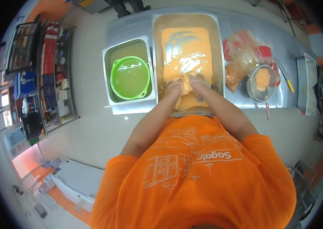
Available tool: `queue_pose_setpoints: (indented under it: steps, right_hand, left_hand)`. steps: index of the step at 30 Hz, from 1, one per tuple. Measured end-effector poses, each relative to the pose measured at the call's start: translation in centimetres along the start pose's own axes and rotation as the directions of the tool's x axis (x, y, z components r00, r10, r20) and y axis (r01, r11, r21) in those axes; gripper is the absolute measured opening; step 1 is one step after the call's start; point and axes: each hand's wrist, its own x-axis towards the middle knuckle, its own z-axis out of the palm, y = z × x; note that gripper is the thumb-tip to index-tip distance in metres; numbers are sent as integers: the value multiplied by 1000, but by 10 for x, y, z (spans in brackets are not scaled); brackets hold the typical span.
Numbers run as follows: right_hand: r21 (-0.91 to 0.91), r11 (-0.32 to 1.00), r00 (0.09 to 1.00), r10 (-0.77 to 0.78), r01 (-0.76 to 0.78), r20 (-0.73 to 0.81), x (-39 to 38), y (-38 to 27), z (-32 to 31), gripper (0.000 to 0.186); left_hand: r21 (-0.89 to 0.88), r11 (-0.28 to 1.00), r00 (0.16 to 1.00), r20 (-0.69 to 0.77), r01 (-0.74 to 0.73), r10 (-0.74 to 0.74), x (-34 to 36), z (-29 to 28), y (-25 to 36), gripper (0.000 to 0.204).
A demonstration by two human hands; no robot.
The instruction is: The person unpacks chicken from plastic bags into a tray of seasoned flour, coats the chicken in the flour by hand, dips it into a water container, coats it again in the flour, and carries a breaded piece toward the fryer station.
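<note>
A deep steel tray (221, 42) holds a layer of orange breading flour (173, 63). At its near end my left hand (174, 84) and my right hand (198, 81), both in thin clear gloves, are closed from either side around a clump of flour-coated food (185, 86). The coating hides what kind of food it is. Both sets of fingers are partly covered by flour. Left of the tray, a green plastic strainer basket (144, 91) sits in a steel pan (107, 70) of cloudy liquid.
To the right are a wire sieve (263, 79) with orange crumbs, clear plastic bags (241, 57) with red and brown contents, and a yellow-handled tool (290, 85). A steel container (307, 84) stands at the steel table's (245, 23) right end. A loaded shelf (54, 72) stands farther left.
</note>
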Motion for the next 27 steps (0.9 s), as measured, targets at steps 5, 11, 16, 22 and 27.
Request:
queue_pose_setpoints:
  steps: [5, 11, 16, 22, 27]
  right_hand:
    - [-970, 214, 985, -152, 116, 85, -77, -143, 43, 47]
    - [-890, 387, 970, -129, 241, 206, -59, -152, 60, 57]
    - [-864, 181, 872, -243, 470, 424, -5, -100, 46, 60]
    - [-867, 131, 813, 302, 481, 497, -73, -77, 46, 59]
    - [-822, 562, 899, 308, 92, 311, -103, -129, 29, 59]
  left_hand:
    - [406, 905, 990, 117, -125, 84, -4, -36, 14, 34]
    - [521, 846, 974, 225, -112, -10, -39, -58, 31, 35]
    - [590, 655, 825, 558, -472, 92, -60, -77, 32, 31]
    - [546, 526, 756, 517, -652, 401, -34, -103, 49, 28]
    - [623, 591, 857, 415, -512, 304, 3, -83, 57, 27]
